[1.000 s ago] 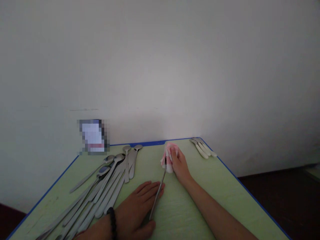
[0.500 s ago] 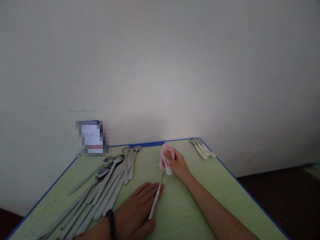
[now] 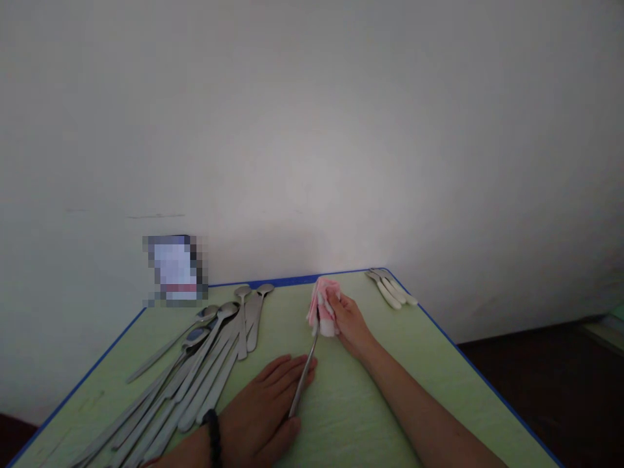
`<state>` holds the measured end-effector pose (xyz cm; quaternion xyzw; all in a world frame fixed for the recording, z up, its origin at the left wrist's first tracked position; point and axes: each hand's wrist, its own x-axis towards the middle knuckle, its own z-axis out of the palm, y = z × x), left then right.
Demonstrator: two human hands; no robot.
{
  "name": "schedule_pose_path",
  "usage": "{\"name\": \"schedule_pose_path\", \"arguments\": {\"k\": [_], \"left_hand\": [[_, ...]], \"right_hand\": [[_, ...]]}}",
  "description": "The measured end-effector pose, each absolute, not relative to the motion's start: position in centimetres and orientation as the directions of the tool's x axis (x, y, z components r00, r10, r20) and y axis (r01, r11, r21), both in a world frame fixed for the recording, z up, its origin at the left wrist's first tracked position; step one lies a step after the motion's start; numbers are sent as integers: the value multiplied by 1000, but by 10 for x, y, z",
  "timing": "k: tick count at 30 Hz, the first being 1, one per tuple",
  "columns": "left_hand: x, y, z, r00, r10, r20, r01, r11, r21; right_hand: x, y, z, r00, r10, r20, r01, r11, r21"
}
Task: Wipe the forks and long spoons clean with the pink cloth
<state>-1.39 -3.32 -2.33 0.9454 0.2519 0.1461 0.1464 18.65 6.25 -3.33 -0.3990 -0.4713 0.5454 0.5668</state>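
My right hand is closed around a crumpled pink-and-white cloth, pinching it with the thumb on top. Out of the cloth comes the slim metal handle of a piece of cutlery; its head is wrapped and hidden, so I cannot tell the kind. This handle slants toward me across the fingers of my left hand, its end near the thumb. Stretched out and lying flat on the green tabletop, the left fingers are not wrapped round the handle. A dark braided bracelet circles the left wrist.
Several long metal spoons and other cutlery lie in an overlapping pile on the left. Forks with cream handles rest at the far right corner. A blurred phone-like device leans against the wall at the back left.
The cloth has shifted shape a little and hangs more loosely around the cutlery's head. The whole view has moved slightly; both hands stay in nearly the same places.
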Motion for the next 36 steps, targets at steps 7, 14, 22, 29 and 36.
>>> {"name": "schedule_pose_path", "arguments": {"k": [7,14,22,29,36], "left_hand": [[-14,-33,-23,849,498,174,433,-846,310],[-15,-33,-22,860,492,137,437,-847,303],[-15,-33,-25,840,509,187,437,-839,324],[-15,-32,-27,837,508,204,428,-839,335],[-14,-34,-26,823,531,201,453,-827,332]], "right_hand": [[186,57,-22,-147,975,166,9,169,-985],[186,53,-18,-230,962,148,39,162,-986],[185,51,-16,-236,958,162,-1,166,-986],[183,50,-16,-209,966,149,-47,142,-989],[182,51,-19,-147,979,139,-61,131,-989]]}}
